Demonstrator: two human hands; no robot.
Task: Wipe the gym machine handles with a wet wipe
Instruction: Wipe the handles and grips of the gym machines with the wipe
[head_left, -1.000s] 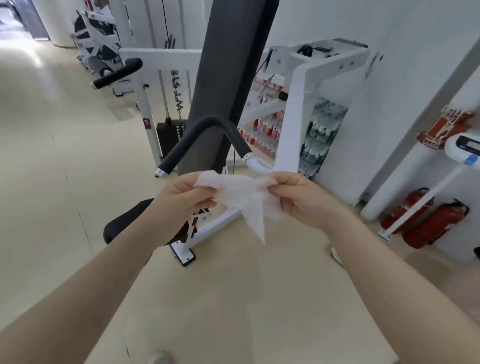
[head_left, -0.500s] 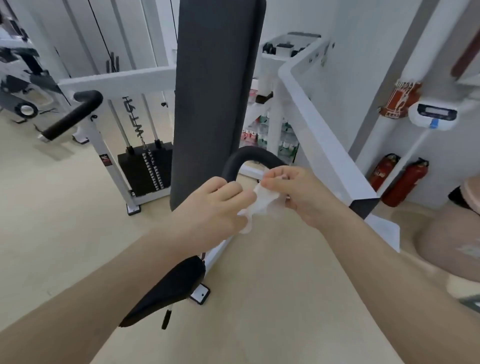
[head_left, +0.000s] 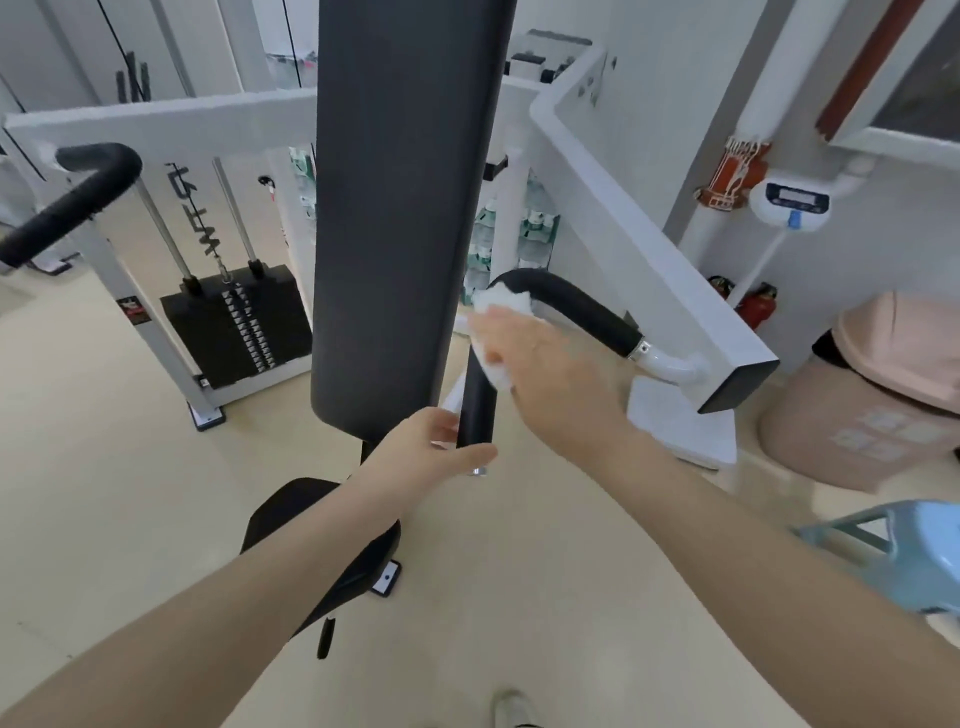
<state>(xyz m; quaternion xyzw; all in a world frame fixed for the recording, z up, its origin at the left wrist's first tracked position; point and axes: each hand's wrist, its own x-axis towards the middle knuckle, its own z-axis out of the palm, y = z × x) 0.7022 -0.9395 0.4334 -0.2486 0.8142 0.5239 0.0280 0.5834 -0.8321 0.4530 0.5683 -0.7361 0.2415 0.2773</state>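
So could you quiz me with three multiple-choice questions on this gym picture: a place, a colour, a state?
1. Where is the wipe?
A. on the floor
B. pressed on the handle bend
C. on the seat

2. What colour is the handle grip?
A. black
B. red
C. yellow

3. What is the left hand doing?
A. hanging free
B. holding the wipe
C. gripping the handle's lower end

Answers: 1 B, the right hand presses it there; 2 A, the padding is black; 3 C, its fingers wrap the end.

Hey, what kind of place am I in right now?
Most likely a gym. A black weight stack on steel guide rods sits in a white machine frame, a tall dark padded backrest stands ahead, and curved black foam handles stick out.
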